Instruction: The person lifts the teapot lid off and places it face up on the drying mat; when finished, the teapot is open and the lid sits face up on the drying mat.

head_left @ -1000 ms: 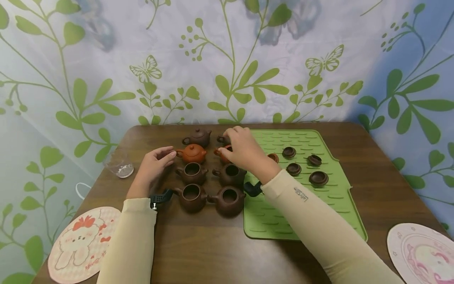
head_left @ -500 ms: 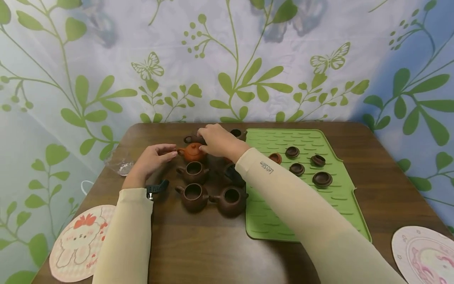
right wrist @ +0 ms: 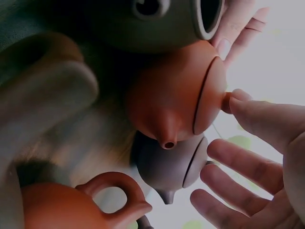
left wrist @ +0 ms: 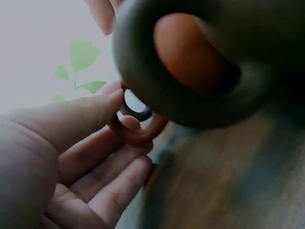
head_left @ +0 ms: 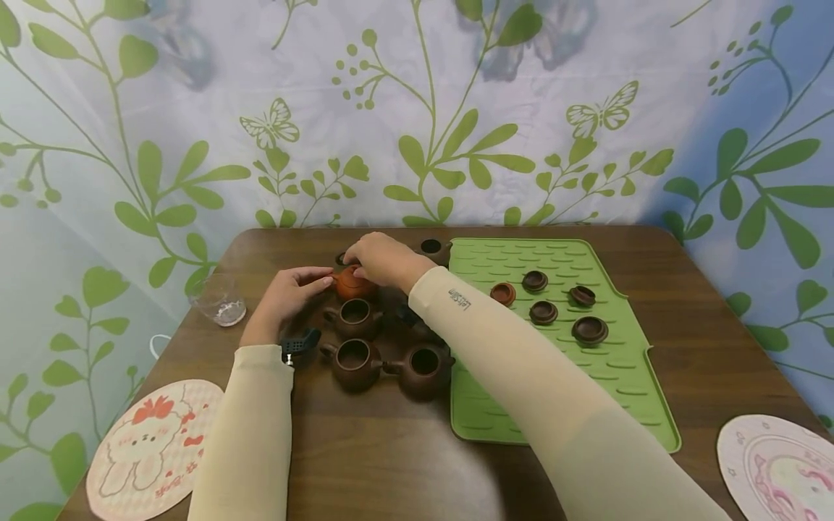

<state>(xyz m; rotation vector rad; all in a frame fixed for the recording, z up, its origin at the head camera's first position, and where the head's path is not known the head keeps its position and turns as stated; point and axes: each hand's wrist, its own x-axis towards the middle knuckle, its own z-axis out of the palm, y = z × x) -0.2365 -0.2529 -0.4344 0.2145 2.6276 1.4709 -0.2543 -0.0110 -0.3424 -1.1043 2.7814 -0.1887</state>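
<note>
An orange teapot stands in the left column with its lid seated on top. My left hand pinches its loop handle between thumb and fingers. From above, my right hand has thumb and forefinger on the lid's knob, the other fingers spread. Behind it is a lidded purplish-brown teapot, mostly covered by my right hand in the head view. Another orange teapot appears low in the right wrist view; my right arm hides it from the head camera.
Nearer me are lidless dark brown teapots, among them one at front left and one at front right. Several lids, one a dark lid, lie on a green mat. A clear cup is at the left edge.
My right hand has moved left from the right-hand orange teapot to the left one's lid. My left hand has closed in on the handle.
</note>
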